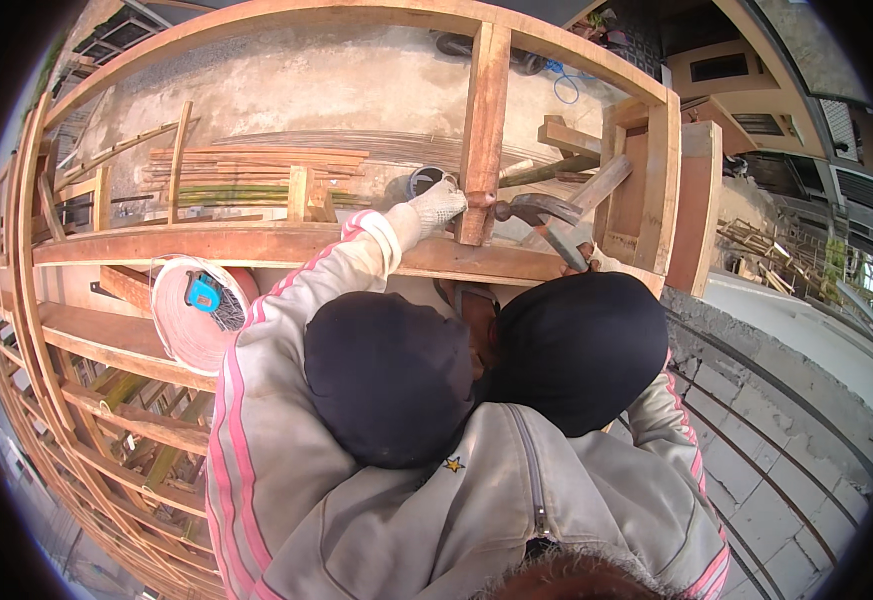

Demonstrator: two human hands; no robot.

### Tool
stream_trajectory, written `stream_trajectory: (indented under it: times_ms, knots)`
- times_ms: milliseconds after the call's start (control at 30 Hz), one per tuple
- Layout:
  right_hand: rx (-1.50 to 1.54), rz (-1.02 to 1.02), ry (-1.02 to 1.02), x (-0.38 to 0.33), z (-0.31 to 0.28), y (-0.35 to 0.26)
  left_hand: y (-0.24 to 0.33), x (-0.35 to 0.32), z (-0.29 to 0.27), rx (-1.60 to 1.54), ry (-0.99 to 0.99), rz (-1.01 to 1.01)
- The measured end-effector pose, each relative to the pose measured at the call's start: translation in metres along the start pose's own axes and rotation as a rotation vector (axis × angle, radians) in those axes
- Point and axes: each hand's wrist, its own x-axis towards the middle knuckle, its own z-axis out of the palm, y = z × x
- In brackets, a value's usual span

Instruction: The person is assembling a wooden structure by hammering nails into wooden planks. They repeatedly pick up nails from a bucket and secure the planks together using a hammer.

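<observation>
My left hand (441, 207), in a pale work glove, presses against the left side of an upright wooden post (484, 120). Its fingers are closed, their tips lying across the post near its foot; anything pinched in them is too small to make out. Beyond my right knee, my right hand (588, 260) is partly hidden and wrapped round the handle of a claw hammer (562, 243). The hammer's metal head is just right of the post, close to my left fingertips. A long horizontal wooden beam (286, 243) runs behind the post's foot.
Left of me, a pink-lined bucket (184, 335) holds a blue tape measure (205, 291) and several nails (230, 317). Timber framing with gaps drops away at lower left. Grey blockwork (756, 440) is at right. Stacked planks (266, 160) lie on the ground below.
</observation>
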Motion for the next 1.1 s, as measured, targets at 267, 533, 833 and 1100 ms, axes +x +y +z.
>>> stream_trajectory:
  times_ms: [267, 533, 833, 1100]
  knots:
    - [-0.588, -0.175, -0.184, -0.010, 0.006, -0.008, -0.006, 0.019, -0.001, 0.078, 0.117, 0.047]
    - [-0.823, -0.076, -0.027, -0.007, 0.025, 0.017, 0.004, 0.013, -0.009, 0.297, 0.145, 0.035]
    - [-0.473, 0.291, -0.121, -0.006, 0.020, 0.019, 0.017, 0.003, 0.004, 0.295, 0.126, 0.004]
    - [-0.498, 0.057, -0.046, -0.012, 0.026, 0.029, -0.006, 0.026, -0.001, 0.244, 0.101, 0.043]
